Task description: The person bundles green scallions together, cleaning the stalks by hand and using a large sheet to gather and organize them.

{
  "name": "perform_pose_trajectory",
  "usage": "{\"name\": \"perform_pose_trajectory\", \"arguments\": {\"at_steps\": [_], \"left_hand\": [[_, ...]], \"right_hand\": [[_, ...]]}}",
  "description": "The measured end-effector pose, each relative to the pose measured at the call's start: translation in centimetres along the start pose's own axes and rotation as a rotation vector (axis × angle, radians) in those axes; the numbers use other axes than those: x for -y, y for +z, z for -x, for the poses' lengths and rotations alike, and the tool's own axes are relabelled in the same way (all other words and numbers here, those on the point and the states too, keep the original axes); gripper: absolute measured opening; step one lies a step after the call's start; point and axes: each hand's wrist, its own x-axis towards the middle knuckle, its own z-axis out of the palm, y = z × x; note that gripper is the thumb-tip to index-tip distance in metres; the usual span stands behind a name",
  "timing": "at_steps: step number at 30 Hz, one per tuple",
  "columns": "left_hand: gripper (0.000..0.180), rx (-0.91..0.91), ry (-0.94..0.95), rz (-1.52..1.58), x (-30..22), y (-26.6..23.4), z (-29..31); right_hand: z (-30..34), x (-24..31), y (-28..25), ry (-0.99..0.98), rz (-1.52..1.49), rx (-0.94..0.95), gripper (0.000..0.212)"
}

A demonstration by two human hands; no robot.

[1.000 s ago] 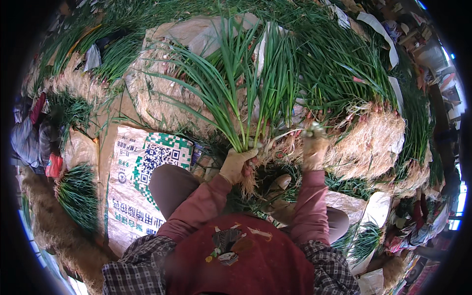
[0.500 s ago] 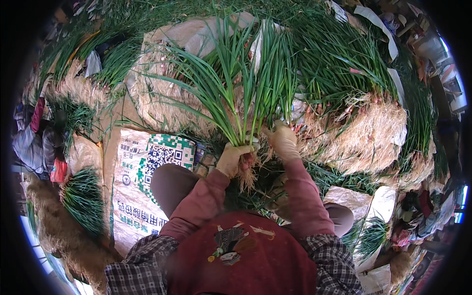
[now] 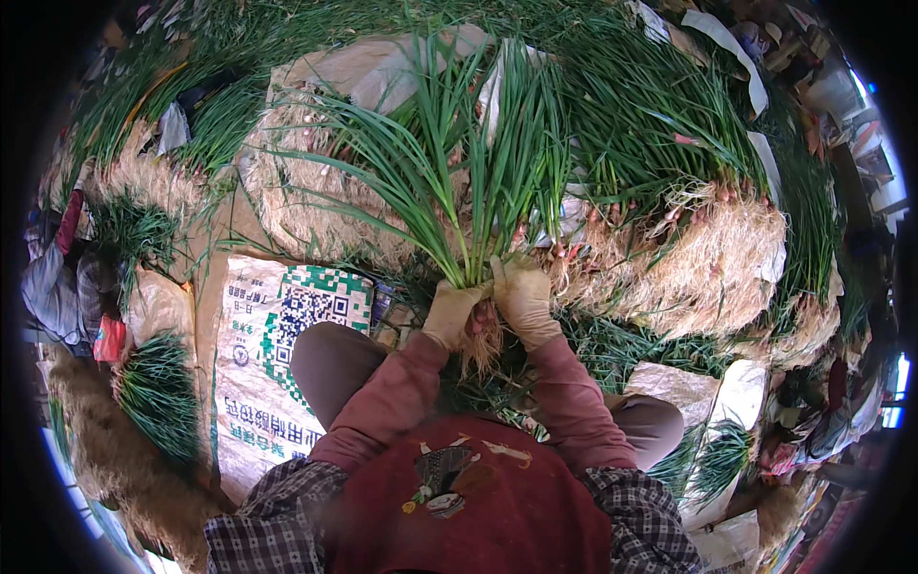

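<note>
On my remote feed: centre, green leaves (image 3: 445,191), reddish bulbs (image 3: 480,314), straw-coloured roots (image 3: 479,352), cream gloves (image 3: 523,295); lower centre, dusty-pink sleeves (image 3: 387,394), dark-and-white checked cloth (image 3: 273,521), maroon apron (image 3: 469,526); left, whitish sack (image 3: 239,330), green-and-navy squares.

To the left of the grip of the left hand (image 3: 451,314), a pale sack (image 3: 268,397) bears a dark-blue square code (image 3: 312,320) in a green patterned border. Dark and green characters (image 3: 273,435), upside down from the wearer's side, and a small round emblem (image 3: 240,356) also stand on it. Far right and below the grip, another pale sack (image 3: 729,543) carries print too small to read.
</note>
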Motion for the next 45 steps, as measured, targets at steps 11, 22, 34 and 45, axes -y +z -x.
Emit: {"name": "perform_pose_trajectory", "arguments": {"at_steps": [11,22,34,45], "left_hand": [[0.024,0.076,0.044,0.299,-1.1,-1.2,-0.1],[0.026,0.242,0.092,0.544,-0.7,-0.3,-0.7],[0.054,0.485,0.428,0.47,-5.7,-1.3,3.6],[0.016,0.043,-0.005,0.112,-3.3,-0.2,1.3]], "right_hand": [[5.2,-12.9,-2.7,1.319,-0.901,-0.488,0.026],[3.3,-2.8,-2.7,0.797,-1.43,0.625,0.046],[-3.2,-6.2,2.5,0.215,-0.42,0.093,0.027],[0.5,-5.6,-2.0,0.442,-0.355,0.099,0.016]]}}
